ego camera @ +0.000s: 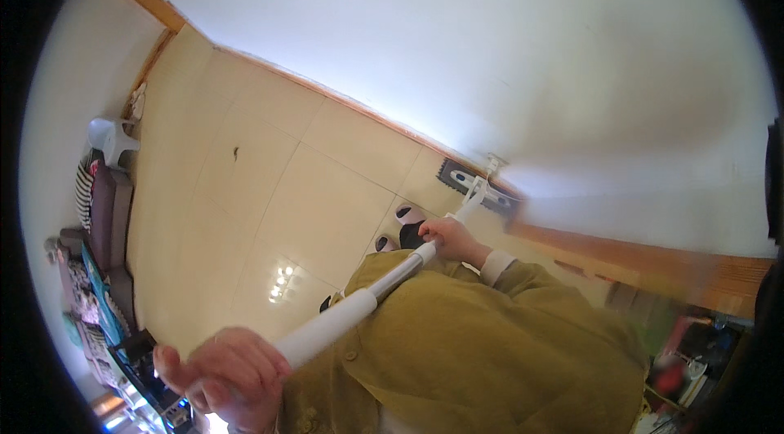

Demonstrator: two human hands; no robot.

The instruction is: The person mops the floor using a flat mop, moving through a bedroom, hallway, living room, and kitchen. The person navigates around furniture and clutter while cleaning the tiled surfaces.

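A flat mop with a white tubular handle point(327, 327) runs diagonally across my front. My left hand point(229, 370) is wrapped round the upper end of the handle, its index finger standing a little apart. Lower down, my right hand point(450, 240) grips the shaft near a white collar. The mop head point(481, 186), white with a grey fringed pad, lies flat on the floor along the foot of the wall, beyond my slippers point(409, 213). A white plug and socket point(495, 164) sit on the wall just above it.
Beige floor tiles point(294, 189) bear a small dark scrap point(236, 153). A white wall point(429, 36) with a brown skirting board point(343, 106) borders them. Far left are a white plastic stool point(110, 139) and a brown sofa point(113, 213). Wooden furniture point(643, 256) and cluttered items point(680, 366) stand at right.
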